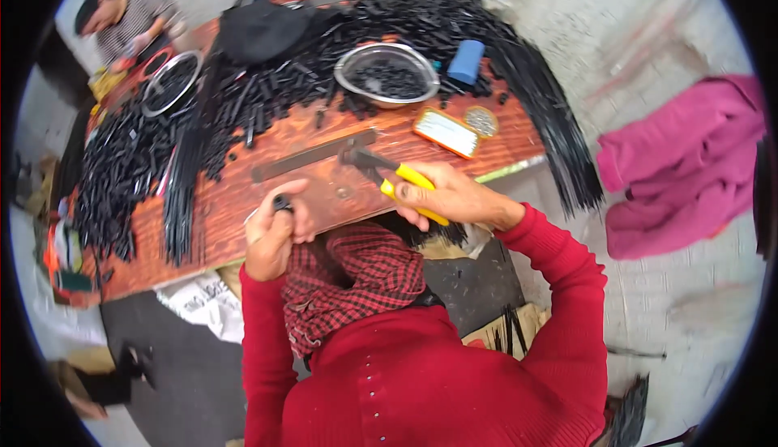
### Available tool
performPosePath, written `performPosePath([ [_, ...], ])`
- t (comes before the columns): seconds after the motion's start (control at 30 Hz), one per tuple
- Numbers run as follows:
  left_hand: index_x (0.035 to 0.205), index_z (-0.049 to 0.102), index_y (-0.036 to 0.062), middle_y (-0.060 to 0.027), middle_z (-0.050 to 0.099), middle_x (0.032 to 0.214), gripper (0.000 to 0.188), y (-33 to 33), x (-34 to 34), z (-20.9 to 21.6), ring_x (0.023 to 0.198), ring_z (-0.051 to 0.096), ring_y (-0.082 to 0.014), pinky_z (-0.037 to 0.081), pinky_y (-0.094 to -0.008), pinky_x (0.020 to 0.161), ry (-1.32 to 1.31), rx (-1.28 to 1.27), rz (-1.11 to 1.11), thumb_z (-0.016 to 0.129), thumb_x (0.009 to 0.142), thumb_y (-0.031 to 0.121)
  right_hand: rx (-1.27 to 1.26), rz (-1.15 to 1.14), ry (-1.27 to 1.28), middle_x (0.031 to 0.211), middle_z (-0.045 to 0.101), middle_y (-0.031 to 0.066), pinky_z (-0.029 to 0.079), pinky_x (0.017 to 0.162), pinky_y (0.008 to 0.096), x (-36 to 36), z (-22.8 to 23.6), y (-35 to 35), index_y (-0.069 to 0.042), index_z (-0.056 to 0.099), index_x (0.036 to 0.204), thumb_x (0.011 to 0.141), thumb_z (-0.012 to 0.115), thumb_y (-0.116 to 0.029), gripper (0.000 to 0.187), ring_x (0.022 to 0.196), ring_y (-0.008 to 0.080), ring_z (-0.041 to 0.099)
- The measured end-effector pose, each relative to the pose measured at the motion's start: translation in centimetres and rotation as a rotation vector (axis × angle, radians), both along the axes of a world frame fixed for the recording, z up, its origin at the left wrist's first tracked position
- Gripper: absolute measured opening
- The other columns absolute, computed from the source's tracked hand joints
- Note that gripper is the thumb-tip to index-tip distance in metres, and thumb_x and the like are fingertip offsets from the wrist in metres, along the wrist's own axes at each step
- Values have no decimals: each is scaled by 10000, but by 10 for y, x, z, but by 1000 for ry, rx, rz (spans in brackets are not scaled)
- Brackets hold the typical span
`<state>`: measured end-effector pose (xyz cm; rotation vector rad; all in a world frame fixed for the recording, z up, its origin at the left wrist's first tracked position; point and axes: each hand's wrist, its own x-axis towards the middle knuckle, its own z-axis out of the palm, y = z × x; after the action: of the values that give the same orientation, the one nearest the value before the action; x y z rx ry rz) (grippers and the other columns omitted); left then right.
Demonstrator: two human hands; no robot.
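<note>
My left hand (277,232) is closed around a short black tube piece (282,202), held upright between thumb and fingers near the table's front edge. Yellow-handled end-cutting pincers (412,190) are gripped in my right hand (458,196). Their dark jaws point left over the table, to the right of the tube piece and apart from it. Just beyond both hands, a flat dark metal bar (300,159) lies on the reddish wooden table (300,129).
Heaps of short black pieces (284,82) cover the back and left. Nearby are a metal bowl (389,102), an orange box (444,132), a round dish of small pieces (481,121) and a blue object (466,62). Long black strands (559,131) overhang the right. A co-worker (130,21) sits far left.
</note>
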<state>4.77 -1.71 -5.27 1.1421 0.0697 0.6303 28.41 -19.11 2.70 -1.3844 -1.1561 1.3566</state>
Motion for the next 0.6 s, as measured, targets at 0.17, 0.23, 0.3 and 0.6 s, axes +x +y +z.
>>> performPosePath([
  [0.17,1393,447,-42,-22,460,779,524,3,1,-2,654,421,-111,395,-273,619,-31,-1,-15,553,1023,313,84,-438,-73,738,548,-3,451,563,228,60,-40,-20,-35,584,1063,985,620,-380,356,603,70,541],
  [0.23,1397,446,-34,-15,453,779,529,3,2,0,652,404,-103,392,-268,628,7,-4,34,557,1022,322,11,-593,-147,736,566,1,457,546,227,98,-51,-30,-35,627,964,935,692,-378,351,592,75,551],
  [0.3,1396,450,-27,-8,446,778,536,3,5,3,652,397,-97,386,-263,629,14,14,23,561,1020,339,-87,-783,-389,701,593,-21,448,525,222,149,-71,-43,-48,666,910,892,732,-297,259,571,60,549],
  [0.6,1383,462,-29,-1,435,765,589,6,14,3,642,384,-94,356,-255,599,67,32,70,595,997,396,-360,-781,-1229,875,710,214,538,724,488,217,-115,-36,-127,753,986,849,684,-346,268,821,382,696],
])
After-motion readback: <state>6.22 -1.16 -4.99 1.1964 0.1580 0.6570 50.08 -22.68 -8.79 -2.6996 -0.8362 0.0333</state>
